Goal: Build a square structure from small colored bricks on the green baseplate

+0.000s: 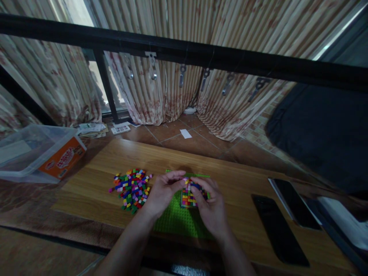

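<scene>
A block built from many small coloured toy bricks (189,200) stands on the green studded baseplate (184,224). At the block's upper left corner, the thumb and forefinger of my left hand (164,190) are pinched at a small pinkish brick; whether it is joined to the block I cannot tell. My right hand (212,205) curls round the block's right side, thumb in front and fingers behind, covering part of it. Left of my left hand lies a loose pile of mixed coloured bricks (133,189) on the wooden table.
Two dark phone-like slabs (278,230) (297,203) lie on the right of the wooden table (232,184). A clear plastic bin (31,168) with an orange label stands at the left. A black rail (184,50) with hanging metal clips crosses beyond the table, before curtains.
</scene>
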A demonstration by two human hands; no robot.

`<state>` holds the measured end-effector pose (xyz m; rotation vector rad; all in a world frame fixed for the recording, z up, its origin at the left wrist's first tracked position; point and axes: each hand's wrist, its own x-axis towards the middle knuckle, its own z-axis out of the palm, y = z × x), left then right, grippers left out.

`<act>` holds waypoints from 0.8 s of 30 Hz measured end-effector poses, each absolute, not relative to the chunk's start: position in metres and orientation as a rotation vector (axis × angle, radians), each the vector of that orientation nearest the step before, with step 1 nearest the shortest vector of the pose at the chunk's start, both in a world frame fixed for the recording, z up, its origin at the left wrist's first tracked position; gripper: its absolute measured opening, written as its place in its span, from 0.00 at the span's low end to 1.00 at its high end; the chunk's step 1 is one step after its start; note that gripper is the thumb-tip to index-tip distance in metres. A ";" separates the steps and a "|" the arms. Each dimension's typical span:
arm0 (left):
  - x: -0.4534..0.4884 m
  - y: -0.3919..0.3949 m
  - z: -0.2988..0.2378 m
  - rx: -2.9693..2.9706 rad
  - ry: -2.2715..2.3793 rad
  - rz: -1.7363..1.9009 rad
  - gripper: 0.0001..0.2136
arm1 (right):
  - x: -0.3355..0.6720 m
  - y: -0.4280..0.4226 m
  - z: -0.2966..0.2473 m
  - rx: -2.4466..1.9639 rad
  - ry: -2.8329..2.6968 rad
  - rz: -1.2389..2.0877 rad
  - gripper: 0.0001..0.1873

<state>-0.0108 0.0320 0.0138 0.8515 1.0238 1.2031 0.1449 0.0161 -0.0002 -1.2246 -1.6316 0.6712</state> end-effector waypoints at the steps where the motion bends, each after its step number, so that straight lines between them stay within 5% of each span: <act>1: -0.010 0.032 0.013 0.843 0.995 1.193 0.15 | 0.145 0.016 0.001 -1.214 -1.650 0.666 0.12; 24: -0.012 0.036 0.006 1.123 1.212 1.219 0.07 | 0.151 0.028 -0.006 -1.345 -1.543 0.580 0.10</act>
